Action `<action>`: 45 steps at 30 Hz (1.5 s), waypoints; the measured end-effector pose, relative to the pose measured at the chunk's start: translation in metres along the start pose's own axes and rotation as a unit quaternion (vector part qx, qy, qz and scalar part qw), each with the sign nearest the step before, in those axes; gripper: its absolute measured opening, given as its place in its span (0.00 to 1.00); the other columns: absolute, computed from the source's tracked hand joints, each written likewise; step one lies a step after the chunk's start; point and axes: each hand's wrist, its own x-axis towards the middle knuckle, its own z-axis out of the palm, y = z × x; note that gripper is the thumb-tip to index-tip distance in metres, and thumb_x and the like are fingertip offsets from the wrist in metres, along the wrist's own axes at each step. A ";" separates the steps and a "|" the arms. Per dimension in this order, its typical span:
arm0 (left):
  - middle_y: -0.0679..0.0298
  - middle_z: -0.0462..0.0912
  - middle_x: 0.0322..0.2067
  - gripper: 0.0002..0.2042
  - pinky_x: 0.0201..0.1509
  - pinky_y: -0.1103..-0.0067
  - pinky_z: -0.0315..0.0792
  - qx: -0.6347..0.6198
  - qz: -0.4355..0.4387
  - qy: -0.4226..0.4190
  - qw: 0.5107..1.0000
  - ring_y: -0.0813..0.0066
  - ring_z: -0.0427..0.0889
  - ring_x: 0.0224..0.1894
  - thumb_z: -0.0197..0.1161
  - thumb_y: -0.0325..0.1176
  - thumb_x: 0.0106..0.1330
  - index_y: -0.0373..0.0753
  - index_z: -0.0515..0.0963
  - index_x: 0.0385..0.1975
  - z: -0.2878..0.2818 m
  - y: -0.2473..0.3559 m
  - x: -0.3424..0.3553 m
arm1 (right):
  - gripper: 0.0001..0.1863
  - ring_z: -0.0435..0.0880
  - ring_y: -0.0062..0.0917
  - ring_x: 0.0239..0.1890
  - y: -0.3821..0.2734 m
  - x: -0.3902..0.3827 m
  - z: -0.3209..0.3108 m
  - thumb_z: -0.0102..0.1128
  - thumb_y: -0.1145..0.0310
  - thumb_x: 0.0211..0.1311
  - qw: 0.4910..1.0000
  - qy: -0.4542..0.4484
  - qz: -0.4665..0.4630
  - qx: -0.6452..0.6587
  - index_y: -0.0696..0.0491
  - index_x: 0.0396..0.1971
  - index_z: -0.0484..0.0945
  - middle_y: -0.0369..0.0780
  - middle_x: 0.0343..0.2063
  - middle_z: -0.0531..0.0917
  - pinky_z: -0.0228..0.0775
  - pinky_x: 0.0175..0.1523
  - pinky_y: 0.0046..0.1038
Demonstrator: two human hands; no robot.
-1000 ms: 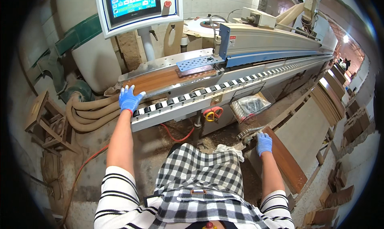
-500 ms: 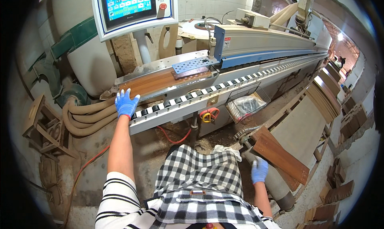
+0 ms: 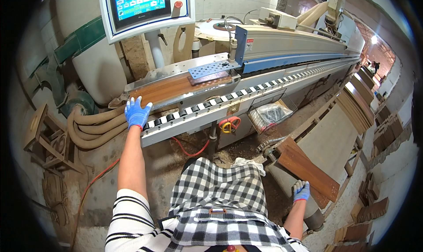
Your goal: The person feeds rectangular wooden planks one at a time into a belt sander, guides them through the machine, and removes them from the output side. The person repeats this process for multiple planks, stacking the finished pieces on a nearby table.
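My left hand [image 3: 138, 113], in a blue glove with pale fingertips, lies with spread fingers at the near left end of a brown wooden board [image 3: 165, 90]. That board rests on the feed table of a long machine [image 3: 291, 42], its far end under a blue perforated plate [image 3: 211, 70]. My right hand [image 3: 301, 191], gloved the same way, is at the lower left edge of a loose reddish-brown board [image 3: 306, 168]. Its fingers point up toward that edge, slightly bent and not wrapped round anything. Whether they touch the board I cannot tell.
A roller track [image 3: 229, 98] runs along the machine's front. Above the table hangs a control panel [image 3: 146, 9] with a lit screen. Scissors [image 3: 230, 124] and a wire basket [image 3: 269, 115] hang below the track. Stacked boards [image 3: 357, 103] stand at right; thick hoses [image 3: 94, 131] curve at left.
My right hand has moved right, closer to the loose reddish-brown board, and is no longer blurred. The left hand stays on the board at the machine.
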 end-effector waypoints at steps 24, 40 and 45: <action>0.51 0.57 0.65 0.31 0.69 0.66 0.51 -0.092 -0.002 -0.001 0.996 0.55 0.55 0.67 0.59 0.52 0.59 0.46 0.65 0.62 -0.003 -0.025 0.002 | 0.32 0.77 0.36 0.48 0.006 -0.015 -0.010 0.57 0.42 0.57 0.991 0.038 0.043 0.117 0.57 0.46 0.71 0.42 0.48 0.76 0.75 0.49 0.38; 0.56 0.73 0.56 0.25 0.65 0.69 0.59 -0.084 0.028 0.006 0.996 0.58 0.69 0.59 0.60 0.50 0.58 0.44 0.75 0.52 -0.014 -0.024 0.000 | 0.46 0.69 0.35 0.60 -0.011 0.007 -0.051 0.52 0.35 0.56 0.984 0.054 0.007 0.172 0.54 0.64 0.54 0.37 0.61 0.65 0.67 0.58 0.39; 0.60 0.76 0.52 0.23 0.62 0.69 0.61 -0.033 0.061 0.014 0.998 0.61 0.72 0.56 0.59 0.50 0.58 0.45 0.77 0.49 -0.007 0.013 0.001 | 0.41 0.72 0.35 0.57 -0.011 0.015 -0.057 0.53 0.37 0.56 0.986 0.053 0.009 0.160 0.54 0.60 0.60 0.36 0.59 0.67 0.70 0.55 0.39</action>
